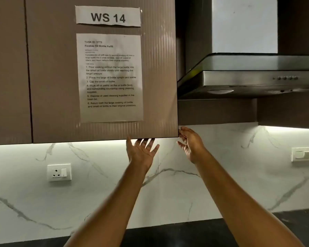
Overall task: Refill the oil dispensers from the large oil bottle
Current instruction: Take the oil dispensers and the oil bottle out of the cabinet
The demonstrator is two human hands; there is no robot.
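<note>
A brown cabinet door point(52, 86) carries a "WS 14" label point(108, 16) and a printed task sheet point(111, 77). A steel range hood point(248, 79) hangs beside it, above a marble backsplash point(221, 175) and the dark desk point(177, 234). The oil bottle and dispensers are out of view. The left hand point(142, 152) is raised, palm open and fingers spread, at the door's lower edge. The right hand point(191, 145), fingers relaxed, touches its lower right corner.

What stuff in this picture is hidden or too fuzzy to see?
All in the head view:
1. The cupboard's inside, hidden by the brown ribbed cabinet door.
2. The left hand fingertips, behind the door's bottom edge.
3. The small top lines on the white taped paper sheet, too blurred to read.
4. The black countertop, mostly cut off by the picture's bottom edge; no oil bottles show.
5. Whether the right hand grips the door's corner: too blurred.
</note>
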